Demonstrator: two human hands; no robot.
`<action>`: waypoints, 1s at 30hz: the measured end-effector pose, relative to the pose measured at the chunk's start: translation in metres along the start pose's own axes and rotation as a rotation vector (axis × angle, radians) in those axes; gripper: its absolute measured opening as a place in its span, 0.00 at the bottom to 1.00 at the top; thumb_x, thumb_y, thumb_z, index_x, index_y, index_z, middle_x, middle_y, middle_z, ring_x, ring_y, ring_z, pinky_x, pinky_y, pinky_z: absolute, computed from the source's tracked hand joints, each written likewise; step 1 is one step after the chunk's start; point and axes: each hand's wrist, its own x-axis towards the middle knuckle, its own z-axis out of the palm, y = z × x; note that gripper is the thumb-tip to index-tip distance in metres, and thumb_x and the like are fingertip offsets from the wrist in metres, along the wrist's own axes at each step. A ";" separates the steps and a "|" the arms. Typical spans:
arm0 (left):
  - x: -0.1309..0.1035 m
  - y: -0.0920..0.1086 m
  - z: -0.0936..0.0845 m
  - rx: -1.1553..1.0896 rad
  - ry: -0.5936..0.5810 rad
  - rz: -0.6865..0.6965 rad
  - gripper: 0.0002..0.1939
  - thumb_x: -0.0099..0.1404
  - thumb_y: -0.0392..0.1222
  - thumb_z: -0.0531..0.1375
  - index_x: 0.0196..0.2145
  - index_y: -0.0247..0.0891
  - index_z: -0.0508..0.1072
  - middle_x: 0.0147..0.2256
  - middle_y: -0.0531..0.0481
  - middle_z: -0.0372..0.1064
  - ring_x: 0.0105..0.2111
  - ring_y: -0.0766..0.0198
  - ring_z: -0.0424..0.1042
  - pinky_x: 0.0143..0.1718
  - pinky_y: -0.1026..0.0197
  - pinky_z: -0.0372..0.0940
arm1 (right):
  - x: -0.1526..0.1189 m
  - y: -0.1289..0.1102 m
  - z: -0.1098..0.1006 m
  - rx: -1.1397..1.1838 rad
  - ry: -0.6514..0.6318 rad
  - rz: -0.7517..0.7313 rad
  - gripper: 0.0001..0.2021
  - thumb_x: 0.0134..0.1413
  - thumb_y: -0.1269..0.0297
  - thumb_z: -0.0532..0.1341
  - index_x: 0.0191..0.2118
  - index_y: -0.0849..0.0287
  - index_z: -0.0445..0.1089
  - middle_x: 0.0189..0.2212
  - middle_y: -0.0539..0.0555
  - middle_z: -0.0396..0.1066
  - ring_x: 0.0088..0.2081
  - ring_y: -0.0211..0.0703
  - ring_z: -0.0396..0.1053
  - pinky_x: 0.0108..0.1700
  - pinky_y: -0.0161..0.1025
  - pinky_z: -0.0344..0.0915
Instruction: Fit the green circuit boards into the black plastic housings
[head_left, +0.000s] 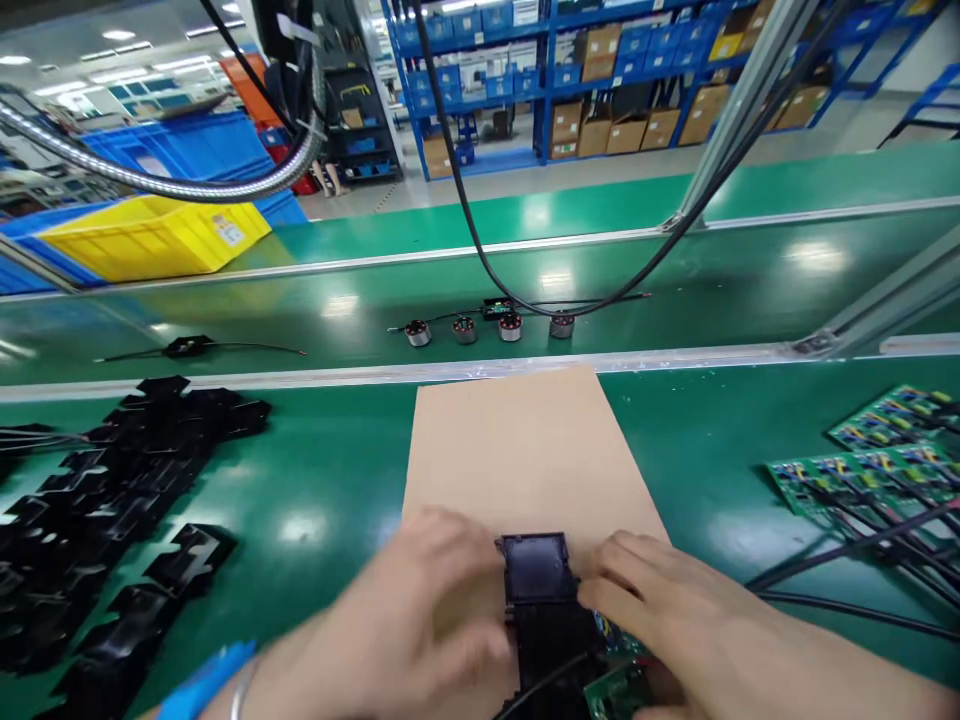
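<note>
Black rectangular plastic housing point(547, 635) lies at the near end of the cardboard, between the person's two hands, its shallow framed panel at the far end.

Beneath everything runs a glossy green desk point(322, 470), crossed by a pale metal rail. Beyond the rail, at the far left, sits a bright yellow plastic bin point(154, 240). A flat brown cardboard sheet point(517, 440) covers the desk's middle. To its left spreads a heap of shiny black plastic parts point(165, 470); well to its right lie long green circuit boards point(870, 475) with black leads.

The left hand point(442, 600) is blurred beside the housing's left edge, thumb spread from the fingers; I cannot tell whether they touch it. The right hand point(637, 590) has its fingers curled at the right edge, over a small green circuit board point(619, 695); whether they pinch it is hidden. A thin black cable point(544, 685) crosses the housing's near part. Past the rail stand four round silver motors point(510, 328) in a row.
</note>
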 end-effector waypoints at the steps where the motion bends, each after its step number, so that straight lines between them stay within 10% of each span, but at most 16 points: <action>1: -0.013 0.012 0.015 -0.051 -0.044 0.002 0.23 0.62 0.51 0.63 0.53 0.44 0.66 0.49 0.48 0.68 0.49 0.57 0.66 0.52 0.56 0.62 | -0.006 -0.002 0.009 0.009 0.004 0.047 0.25 0.44 0.57 0.72 0.48 0.55 0.67 0.49 0.57 0.67 0.50 0.54 0.64 0.52 0.48 0.64; 5: -0.026 0.027 0.049 -0.137 0.017 -0.069 0.24 0.61 0.47 0.64 0.53 0.42 0.64 0.50 0.45 0.65 0.49 0.55 0.65 0.52 0.53 0.63 | -0.008 0.014 0.016 0.036 -0.036 0.189 0.07 0.57 0.63 0.62 0.38 0.57 0.64 0.37 0.54 0.67 0.41 0.50 0.64 0.42 0.46 0.64; 12: 0.012 0.036 0.045 -0.320 0.196 -0.066 0.29 0.60 0.49 0.64 0.55 0.38 0.61 0.48 0.43 0.66 0.46 0.56 0.67 0.48 0.54 0.64 | 0.005 0.010 -0.008 0.156 0.181 0.108 0.04 0.62 0.72 0.54 0.36 0.57 0.60 0.34 0.50 0.64 0.36 0.41 0.63 0.38 0.37 0.59; 19: 0.032 0.039 0.040 -0.408 0.211 -0.300 0.12 0.68 0.47 0.54 0.29 0.38 0.65 0.23 0.55 0.66 0.22 0.68 0.64 0.21 0.67 0.54 | 0.026 0.005 -0.008 0.174 0.400 0.083 0.04 0.63 0.69 0.54 0.43 0.56 0.61 0.36 0.50 0.68 0.37 0.39 0.67 0.39 0.35 0.62; 24: 0.030 0.039 0.041 -0.331 0.234 -0.325 0.13 0.65 0.45 0.54 0.25 0.39 0.60 0.19 0.57 0.62 0.17 0.70 0.60 0.18 0.67 0.49 | 0.040 -0.010 0.014 -0.449 0.530 0.036 0.12 0.55 0.77 0.52 0.44 0.63 0.65 0.29 0.55 0.69 0.32 0.47 0.69 0.32 0.41 0.64; 30: 0.037 0.030 0.047 -0.391 0.161 -0.371 0.06 0.62 0.39 0.53 0.27 0.39 0.63 0.19 0.56 0.66 0.20 0.66 0.67 0.20 0.67 0.53 | 0.059 -0.043 0.031 -0.897 0.230 0.105 0.18 0.47 0.78 0.55 0.47 0.71 0.65 0.28 0.61 0.67 0.28 0.52 0.68 0.23 0.41 0.61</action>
